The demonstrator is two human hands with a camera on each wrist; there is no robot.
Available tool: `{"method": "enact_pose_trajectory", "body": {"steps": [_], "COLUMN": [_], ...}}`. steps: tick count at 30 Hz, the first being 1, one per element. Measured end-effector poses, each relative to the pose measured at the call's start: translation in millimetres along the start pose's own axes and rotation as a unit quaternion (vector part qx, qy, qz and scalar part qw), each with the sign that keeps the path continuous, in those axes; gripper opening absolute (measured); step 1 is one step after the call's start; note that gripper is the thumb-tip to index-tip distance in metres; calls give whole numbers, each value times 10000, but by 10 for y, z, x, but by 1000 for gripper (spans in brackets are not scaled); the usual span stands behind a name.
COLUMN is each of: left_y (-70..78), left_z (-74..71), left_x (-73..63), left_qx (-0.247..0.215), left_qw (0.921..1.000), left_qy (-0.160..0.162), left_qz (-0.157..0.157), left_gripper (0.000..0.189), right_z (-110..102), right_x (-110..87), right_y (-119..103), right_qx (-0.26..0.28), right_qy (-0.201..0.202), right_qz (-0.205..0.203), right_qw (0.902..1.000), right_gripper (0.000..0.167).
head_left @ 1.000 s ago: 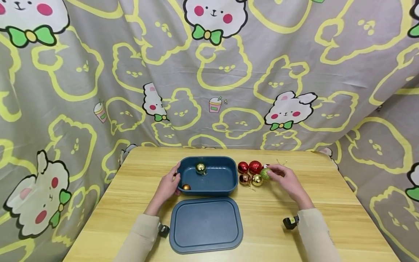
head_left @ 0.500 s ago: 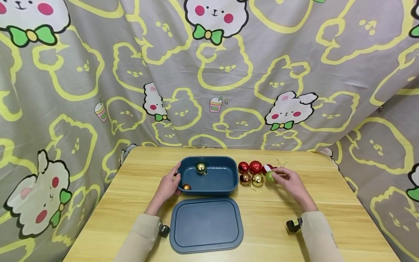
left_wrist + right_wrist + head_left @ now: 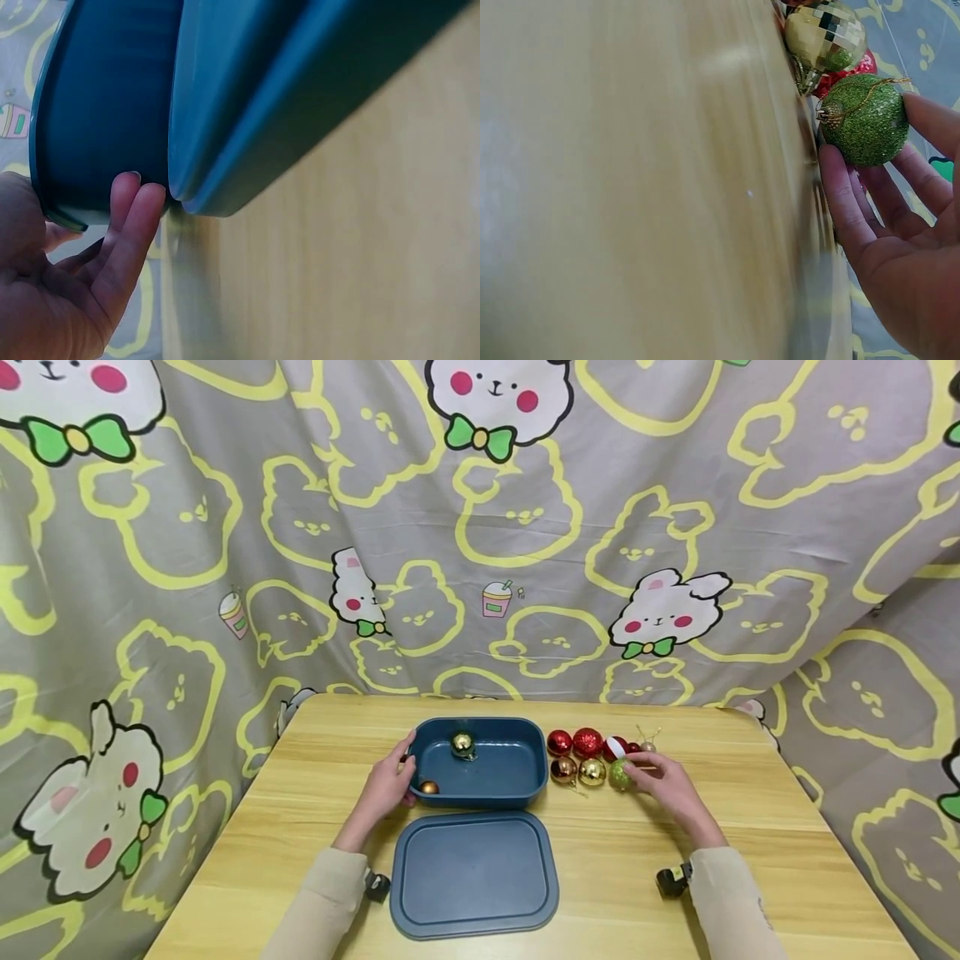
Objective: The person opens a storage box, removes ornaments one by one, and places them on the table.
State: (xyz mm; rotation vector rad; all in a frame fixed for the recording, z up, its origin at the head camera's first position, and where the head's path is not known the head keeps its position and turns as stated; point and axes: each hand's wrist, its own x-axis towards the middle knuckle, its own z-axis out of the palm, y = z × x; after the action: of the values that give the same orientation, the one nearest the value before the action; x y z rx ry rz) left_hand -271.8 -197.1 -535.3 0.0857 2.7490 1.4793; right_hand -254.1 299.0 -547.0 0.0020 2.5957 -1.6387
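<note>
My left hand [image 3: 386, 783] grips the left end of a dark blue plastic box [image 3: 480, 800], its fingers against the end wall [image 3: 105, 112]. Inside the box lie a gold bauble [image 3: 462, 743] at the back and a small copper-coloured bauble [image 3: 428, 787] in the near left corner. To the right, my right hand [image 3: 667, 781] holds a green glitter bauble [image 3: 865, 120] between thumb and fingers, close over the table. A gold cord loop hangs off this bauble. Beside it sits a faceted gold bauble [image 3: 592, 772].
A flat blue-grey lid [image 3: 474, 875] lies in front of the box. Two red baubles [image 3: 559, 742], a brown bauble [image 3: 563, 769], a red-and-white one [image 3: 615, 747] and smaller ornaments cluster right of the box. A patterned curtain [image 3: 525, 635] hangs behind the wooden table [image 3: 615, 877].
My right hand has carried the green bauble slightly right and toward me, uncovering the red-and-white bauble behind it. My left hand has stayed at the box.
</note>
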Motion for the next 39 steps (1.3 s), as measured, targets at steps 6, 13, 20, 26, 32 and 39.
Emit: {"method": "enact_pose_trajectory", "body": {"steps": [6,13,20,26,32,39], "left_y": [-13,-7,-7,3,3,-16], "left_z": [7,-7,-14,-16,-11,-6], "left_x": [15,18,9,1,6,6], "left_qx": [-8,-1,12,13,21,-3], "left_qw": [10000,10000,10000,10000,10000,10000], "left_qy": [-17,-35,-56,-34,-1,-11], "left_qz": [-23,-12,-2,13,-4,43], "left_gripper": [55,55,55,54,54,54], "right_z": [59,69,82,88,73,46], "right_x": [30,12,35,22,9,-6], "right_y": [28,-57,-14,-55,-71,-62], "right_qx": [-185,-309,-676,-699,-717,-683], "right_qy": [-10,-30,70,69,58,27], "right_qz": [-86,-114,-198,-104,-20,-90], "right_qw": [9998,9995,9975,9975,9974,9976], "right_gripper": [54,52,51,51,53,55]}}
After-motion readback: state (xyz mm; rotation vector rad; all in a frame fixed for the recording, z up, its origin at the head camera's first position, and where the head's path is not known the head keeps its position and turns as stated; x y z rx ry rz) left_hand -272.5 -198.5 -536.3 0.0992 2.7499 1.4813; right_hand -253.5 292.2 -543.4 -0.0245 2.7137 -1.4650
